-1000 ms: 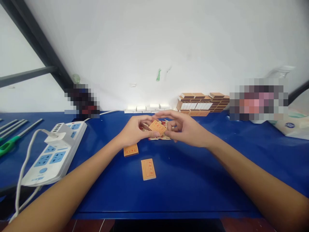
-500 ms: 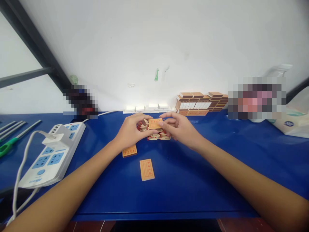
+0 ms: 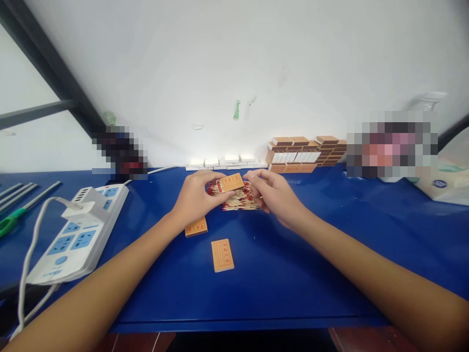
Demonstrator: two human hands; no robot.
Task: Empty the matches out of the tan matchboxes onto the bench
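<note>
My left hand (image 3: 198,195) grips an orange matchbox (image 3: 231,182) with red print between thumb and fingers, tilted over a loose heap of red-tipped matches (image 3: 240,200). At the box's left end a bit of white edge shows beside red match heads. Just right of the box, my right hand (image 3: 274,195) has thumb and index finger pinched together, apart from the box. Whether a match sits in that pinch is too small to tell. Two more matchboxes lie nearer me: one matchbox (image 3: 196,228) by my left wrist, another matchbox (image 3: 222,255) flat in front.
White matchbox trays (image 3: 227,164) line the wall, with stacked matchboxes (image 3: 304,155) to their right. A white power strip (image 3: 84,239) with a plugged-in cable lies at left, near green-handled scissors or a tool (image 3: 12,222). A plastic package (image 3: 439,181) stands at far right.
My right hand has let go of the matchbox and moved slightly right. The box, in my left hand, has shifted a little left and up and tilted.
</note>
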